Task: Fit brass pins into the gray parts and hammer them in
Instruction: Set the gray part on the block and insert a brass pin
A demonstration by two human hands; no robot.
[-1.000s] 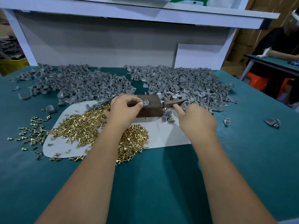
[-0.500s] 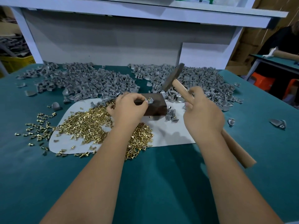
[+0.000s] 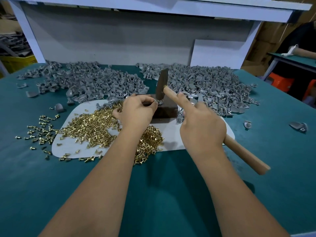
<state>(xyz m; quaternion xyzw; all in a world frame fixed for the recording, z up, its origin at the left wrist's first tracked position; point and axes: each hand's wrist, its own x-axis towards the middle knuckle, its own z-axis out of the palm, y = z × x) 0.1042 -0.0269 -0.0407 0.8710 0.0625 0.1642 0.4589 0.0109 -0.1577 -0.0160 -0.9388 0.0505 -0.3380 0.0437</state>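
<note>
Hammerhead [image 3: 161, 86] is meeting the small gray part [image 3: 159, 102] on the dark wooden block [image 3: 163, 111] — left hand [image 3: 136, 112] pinching it, right hand [image 3: 202, 129] gripping the handle; any drift is risking those fingertips [image 3: 154, 104].

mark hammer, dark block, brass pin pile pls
hammer [image 3: 161, 85]: head view, on the metal head.
dark block [image 3: 165, 113]: head view, on its front face.
brass pin pile [image 3: 95, 125]: head view, middle of the heap.
</note>
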